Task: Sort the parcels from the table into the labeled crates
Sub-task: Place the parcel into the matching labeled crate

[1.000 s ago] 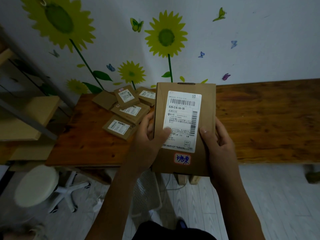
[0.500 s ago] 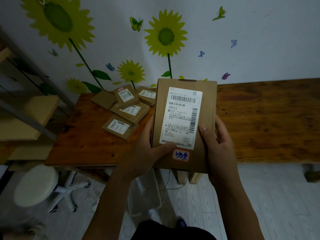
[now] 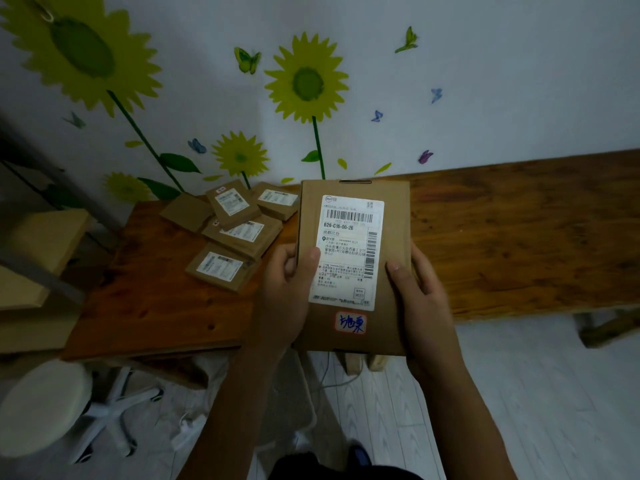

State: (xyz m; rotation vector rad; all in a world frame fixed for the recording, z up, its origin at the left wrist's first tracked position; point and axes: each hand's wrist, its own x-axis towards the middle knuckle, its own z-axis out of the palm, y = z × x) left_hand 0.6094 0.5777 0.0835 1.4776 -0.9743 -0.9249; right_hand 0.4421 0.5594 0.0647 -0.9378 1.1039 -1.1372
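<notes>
1. Nearest the camera, both forearms reach forward and up from the bottom edge, and between them a flat brown cardboard parcel [image 3: 353, 268] is held upright in the air, its face turned toward the camera, in front of the near edge of the wooden table [image 3: 519, 230].
2. The parcel carries a white shipping label [image 3: 346, 252] with a barcode along the top, the code 626-C16-00-26, and a second barcode down its right side. Below the label sits a small red-edged sticker [image 3: 350, 322] with blue handwriting.
3. The left hand [image 3: 287, 296] grips the parcel's left edge: its thumb lies across the front, the tip touching the label's left margin, and its fingers curl behind.
4. The right hand [image 3: 420, 296] grips the right edge in the same way, thumb on the front just beside the label, fingers wrapped behind.
5. Against half a second ago, the left thumb has climbed from the label's bottom corner to halfway up its left side, and the parcel sits slightly lower in view; the right hand's hold looks unchanged.
6. Further back, on the table's left part, a loose pile of smaller parcels [image 3: 235, 230] lies overlapping, most showing white labels.
7. Lower left, on the pale floor, stands a round white stool [image 3: 45, 407].
8. Behind the table, the wall bears sunflower decals [image 3: 306, 79] and small butterflies.
</notes>
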